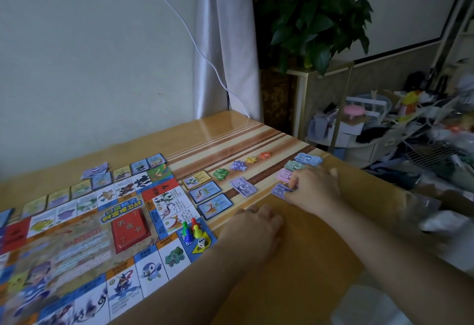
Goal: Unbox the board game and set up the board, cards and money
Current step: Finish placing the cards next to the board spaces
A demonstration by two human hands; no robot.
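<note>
The game board (84,242) lies unfolded on the left of the wooden table (295,260), with a red card deck (129,228) in its middle and coloured pawns (191,229) plus a die (201,243) on a corner square. Property cards (206,191) lie beside the board's right edge. Money stacks sit near the far right edge: blue (309,158), green (293,165), pink (284,174). My right hand (314,187) pinches a purple banknote stack (280,191) resting on the table. My left hand (254,232) rests flat on the table, holding nothing.
A loose purple banknote pile (243,186) and star-shaped tokens (241,166) lie between cards and money. More cards (96,170) line the board's far side. A potted plant (318,14) and a cluttered shelf (400,129) stand beyond the table's right edge. A white cable (205,55) hangs along the curtain.
</note>
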